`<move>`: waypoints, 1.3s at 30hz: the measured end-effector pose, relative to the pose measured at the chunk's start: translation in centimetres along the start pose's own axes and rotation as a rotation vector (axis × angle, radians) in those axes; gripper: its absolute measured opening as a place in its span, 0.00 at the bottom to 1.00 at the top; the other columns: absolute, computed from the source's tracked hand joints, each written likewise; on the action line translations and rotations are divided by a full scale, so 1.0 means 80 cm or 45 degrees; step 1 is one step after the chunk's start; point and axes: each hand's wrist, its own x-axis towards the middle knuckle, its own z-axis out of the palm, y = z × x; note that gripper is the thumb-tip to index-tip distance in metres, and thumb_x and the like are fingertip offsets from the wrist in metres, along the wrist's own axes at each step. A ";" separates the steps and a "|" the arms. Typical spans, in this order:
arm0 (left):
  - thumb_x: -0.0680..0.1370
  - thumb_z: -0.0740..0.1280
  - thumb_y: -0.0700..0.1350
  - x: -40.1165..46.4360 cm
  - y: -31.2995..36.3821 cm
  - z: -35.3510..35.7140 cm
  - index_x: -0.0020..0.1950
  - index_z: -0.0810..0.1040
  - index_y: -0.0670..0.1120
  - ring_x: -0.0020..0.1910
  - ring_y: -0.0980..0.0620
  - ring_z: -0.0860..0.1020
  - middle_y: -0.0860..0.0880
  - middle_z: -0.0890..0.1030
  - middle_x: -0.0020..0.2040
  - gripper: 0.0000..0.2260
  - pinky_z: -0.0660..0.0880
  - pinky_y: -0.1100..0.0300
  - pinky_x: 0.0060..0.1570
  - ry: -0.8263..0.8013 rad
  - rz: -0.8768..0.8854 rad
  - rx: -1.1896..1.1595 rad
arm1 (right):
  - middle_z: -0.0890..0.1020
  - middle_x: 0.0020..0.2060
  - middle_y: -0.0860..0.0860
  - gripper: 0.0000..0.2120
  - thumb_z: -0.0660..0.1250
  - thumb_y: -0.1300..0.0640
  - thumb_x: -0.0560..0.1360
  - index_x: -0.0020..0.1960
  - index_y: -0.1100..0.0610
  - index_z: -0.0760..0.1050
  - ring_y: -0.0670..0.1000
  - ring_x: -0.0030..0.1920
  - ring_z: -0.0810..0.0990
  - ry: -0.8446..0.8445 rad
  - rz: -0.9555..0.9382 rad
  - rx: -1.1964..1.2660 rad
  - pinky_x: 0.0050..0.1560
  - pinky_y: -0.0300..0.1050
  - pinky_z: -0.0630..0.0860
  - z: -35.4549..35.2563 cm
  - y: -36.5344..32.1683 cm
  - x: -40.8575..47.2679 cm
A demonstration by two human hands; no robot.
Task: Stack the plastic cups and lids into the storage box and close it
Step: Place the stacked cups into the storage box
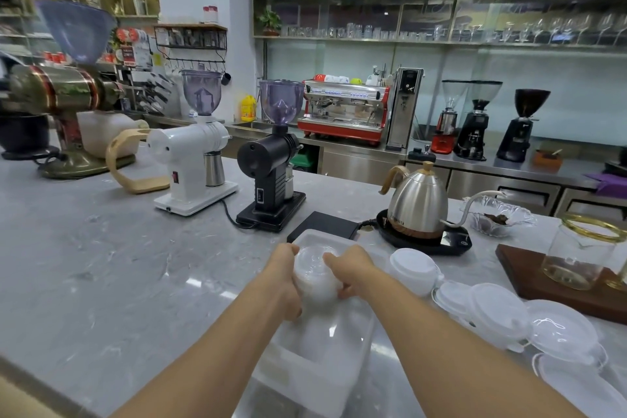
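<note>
A stack of clear plastic cups [317,276] lies on its side over the open translucent storage box [319,380] on the marble counter. My left hand [283,276] grips the stack's left side and my right hand [353,270] grips its right side, fingers curled round it. The box's white lid [339,239] lies just beyond my hands. Several clear lids [497,310] lie spread on the counter to the right, and a white stack of lids [414,265] stands beside the box.
Beyond the box stand a black scale [322,222], a black grinder [271,176], a white grinder [193,163] and a steel kettle [417,207] on its base. A wooden tray [529,278] with a glass jar [582,251] sits at the right.
</note>
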 end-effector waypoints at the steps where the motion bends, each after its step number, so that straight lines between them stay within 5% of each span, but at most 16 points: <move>1: 0.79 0.64 0.53 0.002 0.000 -0.001 0.47 0.73 0.40 0.31 0.46 0.70 0.45 0.71 0.32 0.15 0.72 0.52 0.42 -0.003 -0.010 0.024 | 0.75 0.41 0.55 0.16 0.64 0.48 0.79 0.57 0.61 0.70 0.58 0.34 0.79 0.014 -0.021 -0.017 0.45 0.53 0.84 0.000 0.001 0.000; 4: 0.82 0.61 0.49 -0.003 0.001 0.000 0.41 0.69 0.39 0.12 0.48 0.71 0.44 0.71 0.18 0.15 0.70 0.63 0.15 -0.062 -0.010 0.050 | 0.74 0.38 0.54 0.16 0.63 0.47 0.80 0.51 0.59 0.66 0.60 0.40 0.79 0.060 -0.085 -0.068 0.36 0.48 0.80 0.001 0.005 0.005; 7: 0.82 0.61 0.48 0.000 0.000 0.001 0.45 0.70 0.38 0.21 0.44 0.73 0.43 0.74 0.28 0.14 0.71 0.60 0.17 -0.085 -0.019 0.042 | 0.74 0.39 0.53 0.17 0.63 0.45 0.79 0.47 0.59 0.67 0.57 0.43 0.76 0.108 -0.156 -0.225 0.36 0.45 0.75 0.003 0.008 0.008; 9: 0.81 0.61 0.50 -0.003 0.000 0.002 0.49 0.71 0.37 0.31 0.43 0.77 0.41 0.77 0.35 0.15 0.82 0.53 0.35 -0.099 -0.022 0.032 | 0.76 0.42 0.54 0.19 0.62 0.44 0.79 0.39 0.57 0.65 0.56 0.43 0.75 0.140 -0.171 -0.299 0.41 0.44 0.72 0.003 0.011 0.009; 11: 0.80 0.62 0.53 -0.004 0.002 0.001 0.60 0.71 0.37 0.59 0.39 0.77 0.38 0.77 0.53 0.20 0.69 0.41 0.69 -0.109 -0.083 -0.020 | 0.79 0.44 0.56 0.21 0.62 0.43 0.79 0.35 0.55 0.62 0.57 0.42 0.76 0.151 -0.165 -0.333 0.44 0.46 0.76 0.004 0.011 0.009; 14: 0.79 0.64 0.53 -0.016 0.004 0.001 0.73 0.66 0.38 0.75 0.38 0.63 0.39 0.69 0.71 0.28 0.58 0.34 0.72 -0.110 -0.116 0.009 | 0.84 0.49 0.60 0.21 0.61 0.41 0.78 0.39 0.57 0.66 0.60 0.48 0.83 0.162 -0.145 -0.324 0.52 0.49 0.81 0.007 0.011 0.008; 16: 0.79 0.65 0.53 -0.003 0.003 -0.002 0.72 0.66 0.38 0.73 0.36 0.65 0.39 0.69 0.64 0.28 0.60 0.31 0.72 -0.073 -0.125 -0.013 | 0.84 0.53 0.61 0.20 0.59 0.40 0.79 0.46 0.58 0.69 0.61 0.52 0.84 0.172 -0.149 -0.288 0.53 0.50 0.81 0.008 0.010 0.007; 19: 0.80 0.64 0.51 0.013 0.001 -0.005 0.57 0.68 0.35 0.62 0.36 0.70 0.41 0.70 0.46 0.19 0.62 0.31 0.71 -0.052 -0.135 -0.064 | 0.81 0.57 0.61 0.23 0.53 0.44 0.81 0.57 0.62 0.74 0.63 0.56 0.82 0.185 -0.142 -0.213 0.56 0.52 0.79 0.005 0.006 0.003; 22: 0.80 0.64 0.50 0.016 0.002 -0.006 0.47 0.68 0.35 0.56 0.36 0.70 0.40 0.69 0.43 0.18 0.65 0.32 0.70 -0.060 -0.144 -0.074 | 0.78 0.62 0.60 0.27 0.49 0.46 0.82 0.67 0.65 0.70 0.64 0.57 0.81 0.170 -0.083 -0.178 0.51 0.54 0.82 -0.002 -0.005 -0.005; 25: 0.80 0.64 0.51 0.022 0.003 -0.007 0.57 0.66 0.36 0.59 0.34 0.71 0.39 0.70 0.47 0.20 0.66 0.31 0.68 -0.094 -0.148 -0.076 | 0.74 0.64 0.59 0.29 0.48 0.44 0.82 0.72 0.62 0.66 0.66 0.55 0.82 0.092 0.029 -0.105 0.36 0.53 0.84 -0.008 -0.013 -0.013; 29: 0.79 0.64 0.52 0.022 0.000 -0.005 0.64 0.66 0.40 0.68 0.33 0.69 0.38 0.69 0.61 0.20 0.66 0.31 0.68 -0.117 -0.126 -0.113 | 0.73 0.66 0.61 0.30 0.48 0.42 0.82 0.75 0.62 0.61 0.68 0.52 0.83 0.000 0.114 0.061 0.39 0.53 0.84 -0.008 -0.011 -0.015; 32: 0.79 0.63 0.53 0.026 0.000 -0.004 0.74 0.64 0.36 0.70 0.34 0.69 0.36 0.69 0.69 0.29 0.66 0.35 0.70 -0.130 -0.101 -0.145 | 0.71 0.68 0.61 0.30 0.48 0.42 0.82 0.76 0.60 0.59 0.67 0.39 0.84 -0.062 0.099 0.141 0.40 0.53 0.84 -0.008 -0.010 -0.013; 35: 0.79 0.63 0.53 0.037 -0.001 -0.006 0.71 0.65 0.36 0.65 0.36 0.74 0.38 0.73 0.59 0.27 0.69 0.41 0.68 -0.126 -0.092 -0.187 | 0.72 0.66 0.62 0.30 0.49 0.42 0.82 0.77 0.59 0.57 0.66 0.36 0.82 -0.095 0.121 0.172 0.40 0.54 0.84 -0.010 -0.012 -0.015; 39: 0.80 0.61 0.52 0.035 -0.002 -0.005 0.50 0.69 0.34 0.41 0.43 0.72 0.41 0.69 0.43 0.18 0.70 0.49 0.49 -0.168 -0.107 -0.153 | 0.76 0.45 0.54 0.18 0.57 0.53 0.82 0.67 0.64 0.67 0.61 0.53 0.83 -0.156 0.102 0.005 0.66 0.56 0.75 -0.017 -0.015 -0.020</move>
